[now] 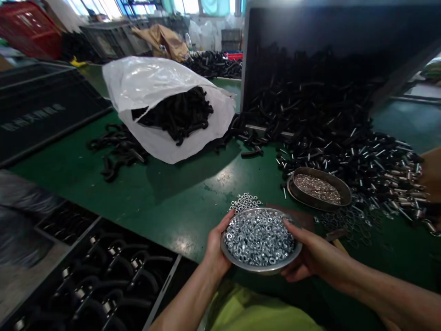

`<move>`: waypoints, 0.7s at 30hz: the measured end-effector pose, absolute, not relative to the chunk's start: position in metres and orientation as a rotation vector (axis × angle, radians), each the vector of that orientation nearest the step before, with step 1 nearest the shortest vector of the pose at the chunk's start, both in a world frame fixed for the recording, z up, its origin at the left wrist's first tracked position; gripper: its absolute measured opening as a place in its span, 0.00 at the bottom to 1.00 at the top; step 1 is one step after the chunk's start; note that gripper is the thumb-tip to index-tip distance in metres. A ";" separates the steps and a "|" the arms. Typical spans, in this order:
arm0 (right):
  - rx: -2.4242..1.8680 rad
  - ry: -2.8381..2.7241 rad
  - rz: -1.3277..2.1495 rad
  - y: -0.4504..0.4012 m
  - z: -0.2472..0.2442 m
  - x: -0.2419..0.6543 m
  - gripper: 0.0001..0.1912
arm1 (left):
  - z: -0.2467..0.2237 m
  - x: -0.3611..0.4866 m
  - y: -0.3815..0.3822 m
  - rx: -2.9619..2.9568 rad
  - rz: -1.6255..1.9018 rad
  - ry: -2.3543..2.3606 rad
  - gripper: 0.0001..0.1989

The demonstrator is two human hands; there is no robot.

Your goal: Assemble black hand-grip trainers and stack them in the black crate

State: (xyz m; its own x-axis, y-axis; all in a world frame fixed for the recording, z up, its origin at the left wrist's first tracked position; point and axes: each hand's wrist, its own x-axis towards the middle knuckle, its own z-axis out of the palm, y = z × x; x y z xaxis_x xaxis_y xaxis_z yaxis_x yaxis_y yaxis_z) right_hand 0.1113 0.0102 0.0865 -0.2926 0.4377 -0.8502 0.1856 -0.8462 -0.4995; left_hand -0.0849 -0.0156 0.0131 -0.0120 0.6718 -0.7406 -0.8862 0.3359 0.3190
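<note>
Between my two hands is a round metal bowl point(243, 265) full of small silvery nuts point(261, 236), held over the near edge of the green table. My left hand point(219, 243) grips the bowl's left rim, thumb on top. My right hand point(306, 253) clasps the right side, with the thumb over the rim and fingers underneath. Just beyond the bowl, a small heap of loose nuts point(246, 201) lies on the tabletop. To the right of it sits an oval metal dish point(344, 193) holding many tiny coppery pieces point(317, 187).
A white sack point(144, 87) of black curved parts lies open on the green table point(179, 197). A large dark bin point(245, 59) spills black parts at the back right, with metal-pinned pieces point(386, 170) nearer. Black crates point(158, 294) with handle-like parts stand lower left.
</note>
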 end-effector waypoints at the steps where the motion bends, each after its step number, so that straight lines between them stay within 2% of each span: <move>1: -1.766 -0.795 2.280 0.011 0.087 0.110 0.31 | 0.014 -0.086 -0.015 -0.278 1.253 0.971 0.19; 14: -1.756 -0.844 2.308 0.020 0.093 0.103 0.30 | 0.019 -0.090 -0.008 -0.264 1.211 0.946 0.13; 21: -1.746 -0.872 2.332 0.022 0.093 0.102 0.30 | 0.027 -0.093 -0.009 -0.286 1.187 0.952 0.16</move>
State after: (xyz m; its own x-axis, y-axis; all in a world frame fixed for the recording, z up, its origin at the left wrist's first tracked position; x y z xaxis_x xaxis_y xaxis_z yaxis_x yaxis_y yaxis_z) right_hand 0.1024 0.0216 0.0932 -0.3373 0.4053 -0.8497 0.2515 -0.8310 -0.4962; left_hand -0.0928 -0.0092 0.0274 0.0557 0.6553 -0.7533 -0.8776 0.3920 0.2761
